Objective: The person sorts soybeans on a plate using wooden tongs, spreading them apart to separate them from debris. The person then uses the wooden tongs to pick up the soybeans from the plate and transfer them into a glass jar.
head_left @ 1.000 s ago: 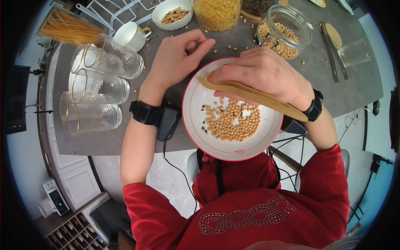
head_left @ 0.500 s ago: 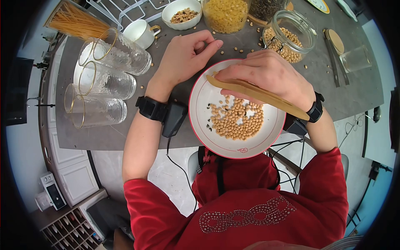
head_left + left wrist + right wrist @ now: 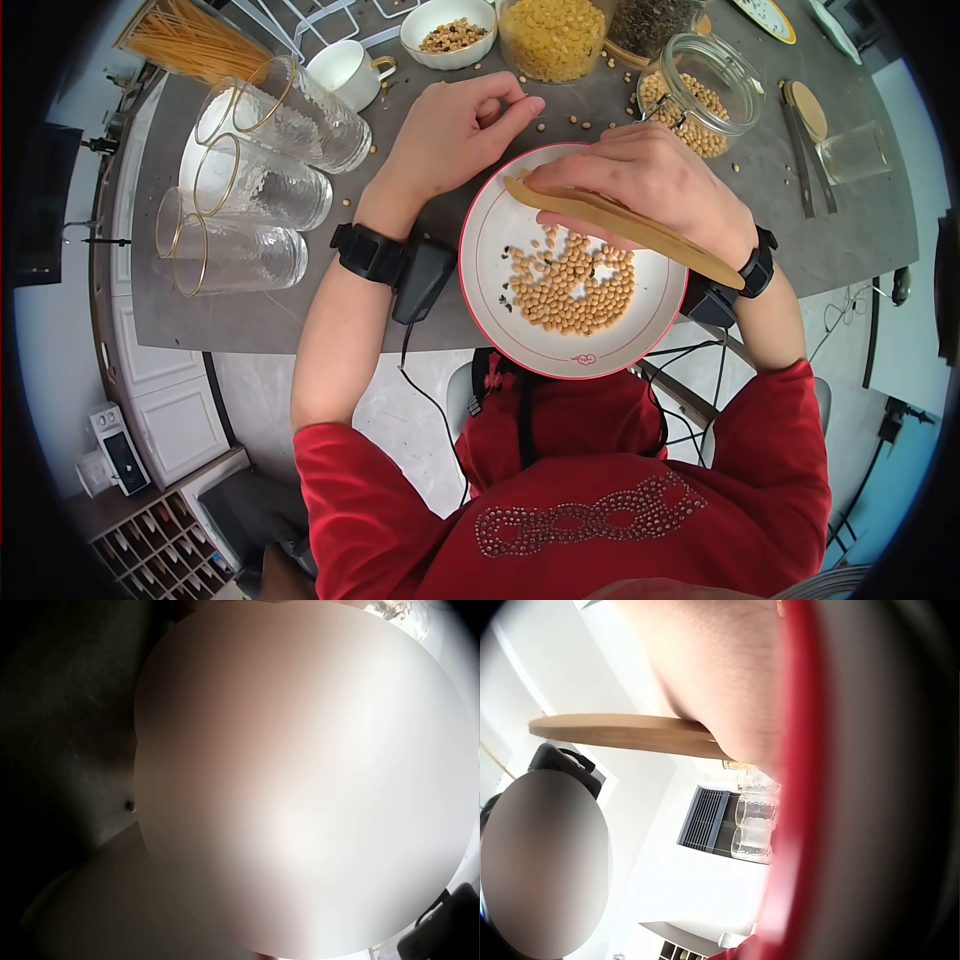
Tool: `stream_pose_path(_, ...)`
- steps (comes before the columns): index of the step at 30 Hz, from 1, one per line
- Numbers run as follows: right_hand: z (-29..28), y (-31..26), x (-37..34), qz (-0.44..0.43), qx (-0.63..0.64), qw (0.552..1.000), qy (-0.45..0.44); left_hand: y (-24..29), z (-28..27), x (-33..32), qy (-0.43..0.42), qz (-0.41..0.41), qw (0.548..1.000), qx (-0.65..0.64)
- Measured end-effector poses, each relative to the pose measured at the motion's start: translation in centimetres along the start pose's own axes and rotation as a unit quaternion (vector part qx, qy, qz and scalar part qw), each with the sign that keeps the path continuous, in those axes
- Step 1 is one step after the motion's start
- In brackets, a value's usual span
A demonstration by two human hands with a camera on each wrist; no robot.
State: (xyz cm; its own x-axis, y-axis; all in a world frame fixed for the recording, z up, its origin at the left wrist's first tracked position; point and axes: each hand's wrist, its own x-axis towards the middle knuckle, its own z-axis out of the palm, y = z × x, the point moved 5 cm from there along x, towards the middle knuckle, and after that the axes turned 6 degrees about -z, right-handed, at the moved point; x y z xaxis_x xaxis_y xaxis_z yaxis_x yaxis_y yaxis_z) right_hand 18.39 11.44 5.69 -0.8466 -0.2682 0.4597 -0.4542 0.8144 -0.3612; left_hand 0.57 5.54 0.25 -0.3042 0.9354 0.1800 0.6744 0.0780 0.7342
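Wooden tongs point(image 3: 640, 232) lie in my right hand point(image 3: 655, 180), its fingers wrapped round them above the far right part of a white plate with a red rim point(image 3: 470, 290). Their tips point left, near the plate's far edge; the back end reaches my wrist. Pale soybeans point(image 3: 575, 290) cover the plate's middle, with several dark bits point(image 3: 506, 285) at the left. Beyond the plate's left edge, my left hand point(image 3: 455, 130) rests on its side, fingers loosely curled and thumb pointing right, nothing visible in it. The right wrist view shows the tongs point(image 3: 622, 729) edge-on; the left wrist view is blurred.
Gold-rimmed glasses point(image 3: 265, 190) lie on their sides at the left, near a white cup point(image 3: 345, 75). Behind stand a white bowl of mixed beans point(image 3: 430, 55), a jar of yellow pasta point(image 3: 555, 40) and an open soybean jar point(image 3: 720, 115). Loose beans dot the grey table point(image 3: 840, 230).
The head view has shifted slightly, so the table things appear farther right. Both hands, the tongs and the beans on the plate keep almost the same arrangement.
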Motion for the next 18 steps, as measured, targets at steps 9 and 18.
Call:
stream_pose_path(9, 0.02, 0.17, -0.01, 0.009, 0.016, 1.000, -0.015, -0.14, 0.07, 0.10, 0.000, 0.000, 1.000, -0.015)
stream_pose_path(18, 0.03, 0.15, -0.02, 0.006, 0.012, 1.000, -0.018, -0.10, 0.06, 0.04, 0.001, -0.003, 1.000, -0.010)
